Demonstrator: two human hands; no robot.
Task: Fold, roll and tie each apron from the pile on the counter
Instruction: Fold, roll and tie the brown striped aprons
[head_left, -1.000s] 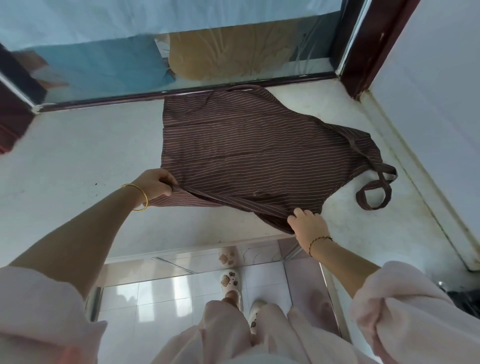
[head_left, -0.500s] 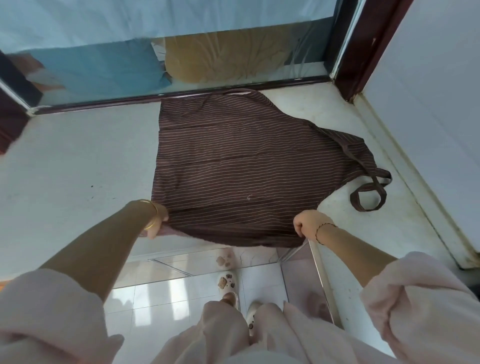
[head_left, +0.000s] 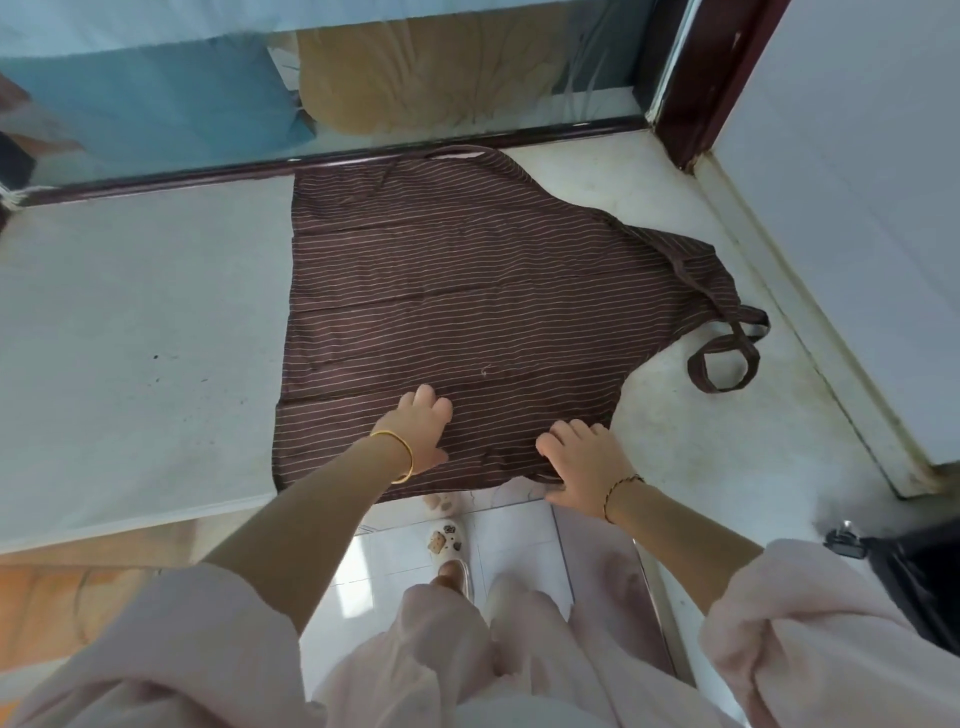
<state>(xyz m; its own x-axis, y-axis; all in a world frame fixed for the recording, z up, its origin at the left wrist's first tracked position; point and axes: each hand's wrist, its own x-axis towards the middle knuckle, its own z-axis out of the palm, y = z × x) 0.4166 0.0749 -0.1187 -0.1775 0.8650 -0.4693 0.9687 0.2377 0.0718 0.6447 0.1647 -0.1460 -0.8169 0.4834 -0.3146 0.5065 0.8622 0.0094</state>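
Observation:
A brown apron (head_left: 467, 291) with thin pale stripes lies spread flat on the white counter (head_left: 135, 332), its near hem hanging slightly over the front edge. Its strap (head_left: 724, 358) curls in a loop off the right side. My left hand (head_left: 423, 428) rests flat on the cloth near the front hem, fingers relaxed. My right hand (head_left: 584, 460) presses on the apron's near right corner with fingers spread.
A glass window with a dark frame (head_left: 363, 156) runs along the counter's back edge. A white wall (head_left: 857, 234) closes the right side. A black object (head_left: 914, 571) sits at the near right. Tiled floor and my slippers (head_left: 447, 540) lie below.
Both hands let go of the apron's near edge, which they had pulled toward me, and now rest flat on the spread cloth closer together.

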